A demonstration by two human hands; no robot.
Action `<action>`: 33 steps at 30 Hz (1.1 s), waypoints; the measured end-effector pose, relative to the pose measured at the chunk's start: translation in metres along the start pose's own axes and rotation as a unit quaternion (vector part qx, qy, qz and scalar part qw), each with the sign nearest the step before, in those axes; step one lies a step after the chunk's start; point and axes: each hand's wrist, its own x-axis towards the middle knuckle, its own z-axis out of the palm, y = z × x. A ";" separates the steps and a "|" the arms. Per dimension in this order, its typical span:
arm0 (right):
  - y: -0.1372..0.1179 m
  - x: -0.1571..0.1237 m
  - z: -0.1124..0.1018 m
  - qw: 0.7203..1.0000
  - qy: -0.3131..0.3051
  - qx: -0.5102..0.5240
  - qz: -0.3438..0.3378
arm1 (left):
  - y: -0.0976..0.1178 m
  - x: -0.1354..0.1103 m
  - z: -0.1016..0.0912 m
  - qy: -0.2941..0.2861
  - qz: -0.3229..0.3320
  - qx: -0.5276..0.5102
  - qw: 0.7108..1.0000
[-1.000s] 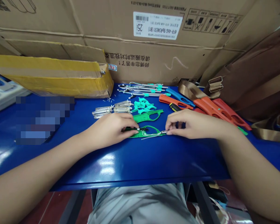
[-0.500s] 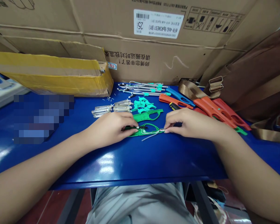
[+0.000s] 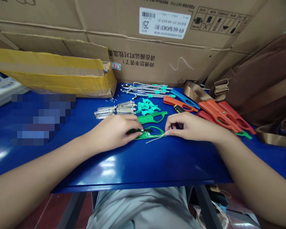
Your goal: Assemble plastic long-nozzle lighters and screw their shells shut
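Observation:
Near the table's middle lies a green plastic lighter shell half [image 3: 145,135], its inside facing up, with a looped handle opening. My left hand [image 3: 120,130] pinches its left end between thumb and fingers. Over the shell run a black piece [image 3: 146,130] and thin white wires. A thin translucent tube [image 3: 154,139] slants out toward the table's front edge. My right hand [image 3: 184,127] is closed at the shell's narrow right end, where tube and wires meet the fingertips; these hide exactly what is pinched. Just behind sits a second green shell half [image 3: 153,117].
Teal trigger pieces [image 3: 147,106], clear fuel tanks [image 3: 125,108] and metal lighter rods [image 3: 147,90] lie behind the hands. Orange shells [image 3: 219,116], a blue shell [image 3: 184,99] and a yellow-black tool handle [image 3: 178,108] lie right. A yellow-taped box [image 3: 69,76] stands left.
My right hand has shifted slightly left along the shell's narrow end, and its fingertips now cover the metal bit that showed there. My left hand keeps its grip.

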 end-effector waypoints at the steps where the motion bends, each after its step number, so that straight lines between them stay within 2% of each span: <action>1: 0.000 0.001 0.001 1.000 -0.001 0.008 0.016 | 0.000 0.000 0.000 -0.001 -0.001 0.000 1.000; 6: 0.000 0.004 0.004 0.997 0.001 0.034 0.072 | 0.002 0.001 0.001 -0.002 -0.007 0.002 1.000; 11: -0.001 0.005 0.003 0.996 -0.007 0.041 0.073 | 0.003 0.001 0.001 -0.002 -0.008 -0.003 1.000; 15: -0.002 0.001 0.001 1.000 -0.001 0.025 0.019 | 0.005 -0.001 0.000 0.003 0.000 0.019 1.000; 21: -0.007 0.006 0.016 0.988 0.082 -0.015 -0.126 | 0.011 -0.002 0.000 0.006 0.007 0.060 0.998; 26: -0.011 0.013 0.037 0.975 0.158 -0.053 -0.146 | 0.012 -0.002 0.002 0.013 0.007 0.067 0.998; 33: -0.006 0.018 0.046 0.968 0.147 -0.071 -0.191 | 0.011 -0.002 0.007 0.023 0.006 0.053 0.998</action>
